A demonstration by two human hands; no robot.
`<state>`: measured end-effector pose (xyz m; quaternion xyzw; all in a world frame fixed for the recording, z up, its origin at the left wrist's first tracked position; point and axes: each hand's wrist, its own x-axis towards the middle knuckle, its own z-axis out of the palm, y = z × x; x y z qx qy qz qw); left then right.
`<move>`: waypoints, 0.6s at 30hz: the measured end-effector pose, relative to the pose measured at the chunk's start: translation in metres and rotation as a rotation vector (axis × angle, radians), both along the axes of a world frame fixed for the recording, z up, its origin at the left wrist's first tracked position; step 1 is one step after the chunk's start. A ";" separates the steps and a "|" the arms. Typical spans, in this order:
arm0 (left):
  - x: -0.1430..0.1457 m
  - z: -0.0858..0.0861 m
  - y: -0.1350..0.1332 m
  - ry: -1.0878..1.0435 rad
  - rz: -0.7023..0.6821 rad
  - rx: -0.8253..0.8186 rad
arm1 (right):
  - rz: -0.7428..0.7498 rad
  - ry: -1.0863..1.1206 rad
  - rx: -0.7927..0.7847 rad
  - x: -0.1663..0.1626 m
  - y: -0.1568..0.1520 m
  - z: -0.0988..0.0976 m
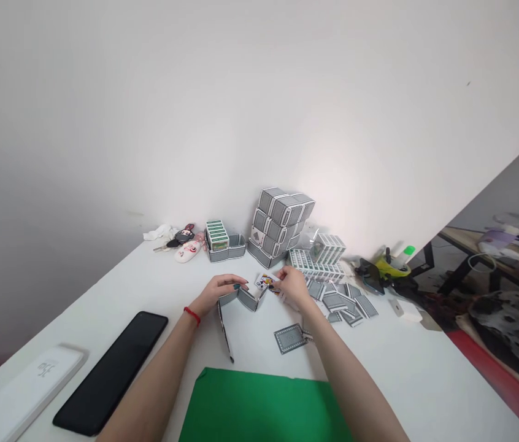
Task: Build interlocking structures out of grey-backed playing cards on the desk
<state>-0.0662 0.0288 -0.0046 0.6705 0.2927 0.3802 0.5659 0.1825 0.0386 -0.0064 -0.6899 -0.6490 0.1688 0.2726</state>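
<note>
Grey card stacks (282, 227) crowd behind; left hand (220, 291) steadies folded cards (243, 299), right hand (292, 283) grip clamped on a card (266, 282).

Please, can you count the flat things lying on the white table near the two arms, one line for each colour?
Black: 1, the black flat phone
White: 1, the white flat oblong case
Green: 1, the green flat sheet
Grey: 1, the grey-backed single playing card
Total: 4

A home room: white desk (158, 288), phone (112, 371), keys (179, 238), floor clutter (508, 319)
</note>
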 end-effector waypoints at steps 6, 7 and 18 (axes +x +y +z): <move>0.019 0.042 -0.016 0.447 0.151 0.368 | -0.021 0.008 0.010 0.016 -0.007 0.011; 0.025 0.046 -0.020 0.558 0.146 0.433 | -0.025 0.009 0.019 0.018 -0.007 0.012; 0.039 0.040 -0.021 1.063 0.053 0.670 | 0.006 0.176 0.140 0.022 -0.036 0.014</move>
